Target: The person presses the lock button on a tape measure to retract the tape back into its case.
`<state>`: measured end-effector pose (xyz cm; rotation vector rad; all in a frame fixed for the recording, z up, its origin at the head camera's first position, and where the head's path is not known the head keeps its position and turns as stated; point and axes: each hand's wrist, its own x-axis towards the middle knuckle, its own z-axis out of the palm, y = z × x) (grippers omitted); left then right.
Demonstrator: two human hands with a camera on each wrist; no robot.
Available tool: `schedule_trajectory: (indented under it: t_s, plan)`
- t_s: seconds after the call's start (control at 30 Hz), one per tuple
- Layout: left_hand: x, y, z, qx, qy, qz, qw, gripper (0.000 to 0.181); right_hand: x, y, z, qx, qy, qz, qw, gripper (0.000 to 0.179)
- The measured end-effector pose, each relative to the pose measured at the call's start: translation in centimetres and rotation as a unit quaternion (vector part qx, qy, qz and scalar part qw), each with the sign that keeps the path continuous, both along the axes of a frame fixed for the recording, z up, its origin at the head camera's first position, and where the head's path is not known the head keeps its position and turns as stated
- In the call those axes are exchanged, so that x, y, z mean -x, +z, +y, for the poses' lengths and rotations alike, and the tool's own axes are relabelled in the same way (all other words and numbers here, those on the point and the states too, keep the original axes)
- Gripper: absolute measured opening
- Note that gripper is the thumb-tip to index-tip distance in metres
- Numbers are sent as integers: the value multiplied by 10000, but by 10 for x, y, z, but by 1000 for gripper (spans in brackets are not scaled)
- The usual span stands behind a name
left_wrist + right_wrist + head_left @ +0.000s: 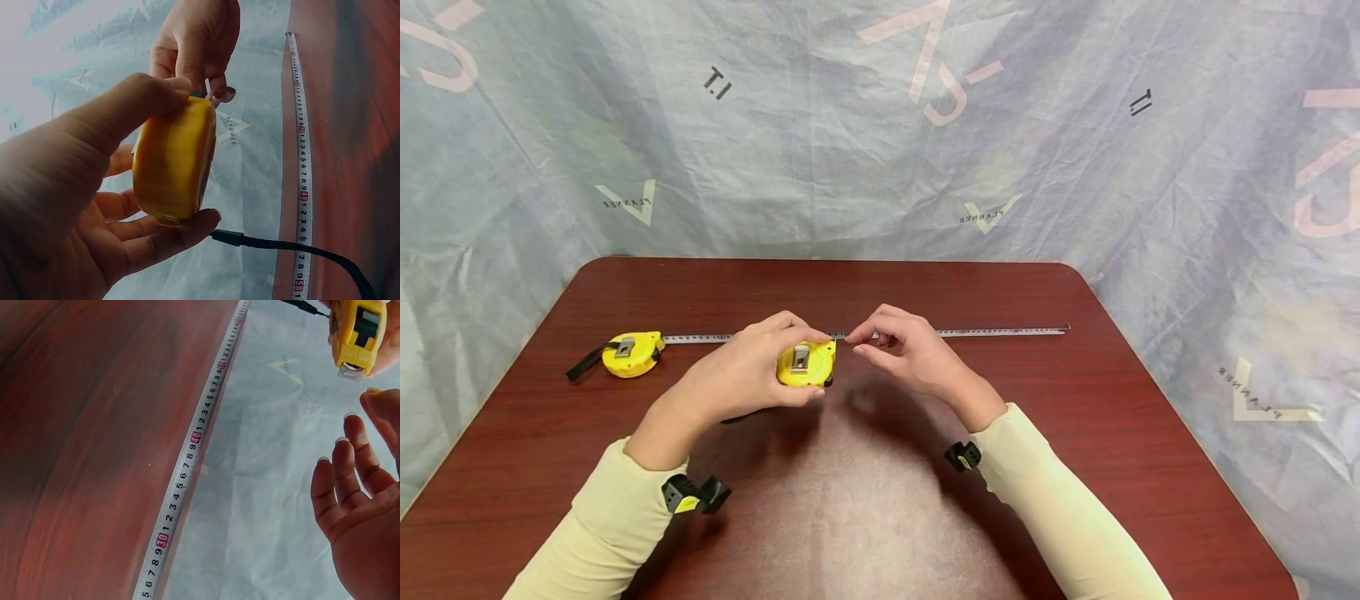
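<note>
My left hand (pixel 752 362) grips a yellow tape measure (pixel 805 364) by its case, thumb and fingers on opposite edges, above the table. Its black wrist strap (pixel 300 245) trails from the case in the left wrist view. The small metal hook (pixel 351 372) at its mouth faces my right hand (pixel 910 346). That hand's fingertips are close to the hook, with a small gap in the right wrist view and the other fingers loosely bent. A second yellow tape measure (pixel 632 356) lies at the table's left, its blade (pixel 1000 332) drawn out to the right behind both hands.
The dark red wooden table (pixel 865 492) has rounded far corners. A grey printed sheet (pixel 820 167) hangs behind it and along the sides. The second tape measure's black strap (pixel 583 365) lies at its left. Small black devices (pixel 964 455) are worn at both wrists.
</note>
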<state>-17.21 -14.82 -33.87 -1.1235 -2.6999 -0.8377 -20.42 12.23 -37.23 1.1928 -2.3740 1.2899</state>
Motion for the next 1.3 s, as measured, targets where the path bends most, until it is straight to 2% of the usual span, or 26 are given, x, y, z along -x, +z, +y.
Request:
schedule_trajectory:
  t_s: [0.27, 0.43, 0.67, 0.93, 1.1, 1.3]
  plan:
    - [0, 0, -3, 23, 67, -20, 10000, 58, -2, -1, 8, -82, -116, -132, 9998, 13]
    - [1, -3, -13, 195, 190, -126, 9996, 62, -3, -3, 20, -166, -236, -147, 9995, 15]
    - [-2, -12, -37, 551, 397, -289, 9973, 61, -5, -6, 40, -324, -365, -251, 9985, 23]
    - [-7, -19, -69, 927, 645, -394, 9928, 64, -8, -10, 66, -537, -573, -366, 9962, 22]
    - [-11, -23, -90, 1162, 790, -533, 9886, 65, -13, -9, 84, -776, -823, -502, 9923, 25]
    - [-16, -30, -114, 1244, 776, -541, 9877, 64, -21, -9, 107, -1191, -1199, -442, 9846, 32]
